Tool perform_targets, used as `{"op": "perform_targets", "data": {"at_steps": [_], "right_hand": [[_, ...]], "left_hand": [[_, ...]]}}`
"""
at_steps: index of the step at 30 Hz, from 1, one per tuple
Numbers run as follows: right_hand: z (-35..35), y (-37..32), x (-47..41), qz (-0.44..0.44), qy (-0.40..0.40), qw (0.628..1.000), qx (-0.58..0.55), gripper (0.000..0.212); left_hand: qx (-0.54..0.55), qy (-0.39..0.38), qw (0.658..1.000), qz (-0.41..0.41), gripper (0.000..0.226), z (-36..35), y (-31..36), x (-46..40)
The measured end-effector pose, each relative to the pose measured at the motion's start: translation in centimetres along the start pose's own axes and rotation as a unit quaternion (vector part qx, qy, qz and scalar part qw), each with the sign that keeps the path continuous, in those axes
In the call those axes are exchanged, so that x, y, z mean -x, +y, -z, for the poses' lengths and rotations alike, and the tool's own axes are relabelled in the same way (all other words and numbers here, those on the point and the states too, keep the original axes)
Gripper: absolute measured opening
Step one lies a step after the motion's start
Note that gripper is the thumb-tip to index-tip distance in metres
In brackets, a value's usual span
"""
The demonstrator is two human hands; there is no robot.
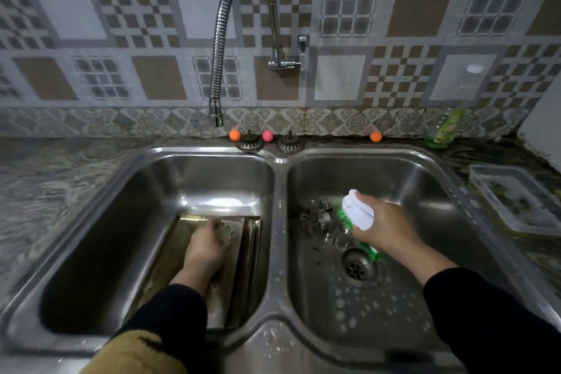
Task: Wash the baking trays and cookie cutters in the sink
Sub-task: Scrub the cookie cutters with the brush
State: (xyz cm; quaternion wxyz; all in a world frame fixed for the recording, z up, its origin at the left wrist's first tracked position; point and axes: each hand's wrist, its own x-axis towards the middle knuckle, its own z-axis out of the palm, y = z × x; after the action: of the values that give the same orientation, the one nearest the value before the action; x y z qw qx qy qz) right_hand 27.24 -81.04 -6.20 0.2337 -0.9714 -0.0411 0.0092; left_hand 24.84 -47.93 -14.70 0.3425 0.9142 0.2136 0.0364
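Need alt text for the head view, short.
Over a double steel sink, the right hand grips a white brush with green bristles beside metal cookie cutters in the right basin; the left hand holds a small cutter over baking trays in the left basin.

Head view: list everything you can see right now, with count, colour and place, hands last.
double sink: 1, steel, centre
faucet: 1, chrome, over left basin
baking trays: stacked, count unclear, metal, left basin
cookie cutters: several, metal, right basin
drain: 1, right basin
sink plugs: 2, dark, back rim
balls: 3, two orange, one pink, back rim
soap bottle: 1, green, right counter
plastic container: 1, clear, right counter
left hand: holds a cookie cutter
right hand: grips scrub brush, white, green bristles
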Motion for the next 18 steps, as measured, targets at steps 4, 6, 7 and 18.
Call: {"op": "perform_targets", "data": {"at_steps": [4,6,7,18], "right_hand": [[-1.4,0.2,0.7,-0.019,-0.001,1.000,0.001,0.081],[-2.0,0.1,0.8,-0.021,-0.004,1.000,0.002,0.080],[-2.2,0.1,0.9,-0.019,-0.003,1.000,0.001,0.080],[0.5,0.3,0.5,-0.022,-0.014,0.999,-0.022,0.079]], "left_hand": [[-0.119,-0.072,0.989,0.043,0.036,0.4,-5.1,0.0],[-0.146,-0.073,0.986,0.020,0.040,0.3,-5.6,0.0],[-0.148,-0.070,0.986,0.015,0.042,0.4,-5.6,0.0],[-0.107,0.008,0.989,-0.098,0.045,1.2,4.0,-1.1]]}}
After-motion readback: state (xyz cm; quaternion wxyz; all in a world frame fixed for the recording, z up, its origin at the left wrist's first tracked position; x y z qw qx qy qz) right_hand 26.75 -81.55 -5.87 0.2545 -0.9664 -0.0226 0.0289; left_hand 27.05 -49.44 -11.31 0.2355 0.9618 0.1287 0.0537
